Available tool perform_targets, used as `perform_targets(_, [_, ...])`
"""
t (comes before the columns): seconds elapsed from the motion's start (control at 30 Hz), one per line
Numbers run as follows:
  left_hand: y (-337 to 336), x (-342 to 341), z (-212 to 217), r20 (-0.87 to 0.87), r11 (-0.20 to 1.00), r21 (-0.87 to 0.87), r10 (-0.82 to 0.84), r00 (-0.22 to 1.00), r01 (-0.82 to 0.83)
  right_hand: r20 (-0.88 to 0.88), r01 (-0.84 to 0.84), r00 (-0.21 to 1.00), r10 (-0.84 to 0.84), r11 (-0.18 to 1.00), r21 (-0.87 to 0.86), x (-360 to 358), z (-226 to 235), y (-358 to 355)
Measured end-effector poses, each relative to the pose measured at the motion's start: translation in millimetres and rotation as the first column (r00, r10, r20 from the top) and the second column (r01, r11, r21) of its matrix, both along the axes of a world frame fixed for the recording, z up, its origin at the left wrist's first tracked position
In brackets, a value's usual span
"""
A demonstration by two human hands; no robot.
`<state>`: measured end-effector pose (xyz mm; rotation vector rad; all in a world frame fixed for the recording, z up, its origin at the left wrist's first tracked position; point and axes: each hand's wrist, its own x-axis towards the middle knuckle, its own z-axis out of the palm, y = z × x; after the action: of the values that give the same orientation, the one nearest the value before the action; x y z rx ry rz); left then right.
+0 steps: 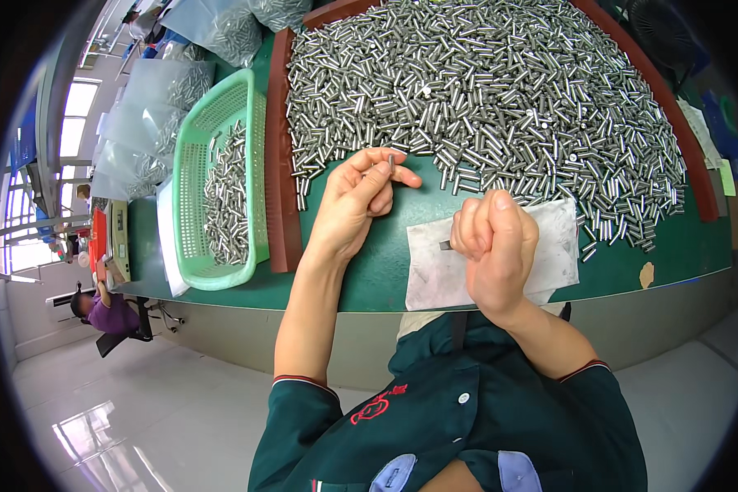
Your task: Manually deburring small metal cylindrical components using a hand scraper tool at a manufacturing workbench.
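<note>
Your left hand [354,201] pinches one small silver metal pin [392,161] at its fingertips, just above the green table [385,271]; your right hand [494,246] is clenched on another dark pin [445,244]. A loose pinch could drop yours into the heaped pins [484,90].

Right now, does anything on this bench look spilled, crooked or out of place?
Nothing stands out. The metal pins lie heaped loosely inside the red-framed area, more sit in the green basket, the left hand pinches one pin, and the right hand is closed above a grey sheet lying slightly askew.
</note>
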<state>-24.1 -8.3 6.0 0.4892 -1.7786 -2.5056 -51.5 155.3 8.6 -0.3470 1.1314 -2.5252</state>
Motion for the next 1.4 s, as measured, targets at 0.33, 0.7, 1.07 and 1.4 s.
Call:
perform_targets(0.33, [21.0,18.8,10.9,0.058,0.888,-0.453,-0.065,0.996,0.084,0.02,0.003,1.0,-0.004,0.999,0.044,-0.9,-1.0,-1.3])
perform_targets(0.7, [57.7,45.1,6.9,0.101,0.354,-0.926,-0.096,0.99,0.128,0.116,0.016,0.993,-0.015,1.0,-0.008,-4.6,0.0,-0.8])
perform_targets(1.07, [61.9,47.0,-0.3,-0.002,0.377,-0.926,-0.016,1.0,0.004,0.161,0.033,0.987,-0.029,0.999,-0.026,-5.9,2.0,1.2])
perform_targets(1.4, [60.7,47.7,-3.5,-0.077,0.404,-0.912,-0.007,0.997,-0.067,0.148,0.024,0.989,-0.016,0.999,-0.049,-6.5,0.4,1.6])
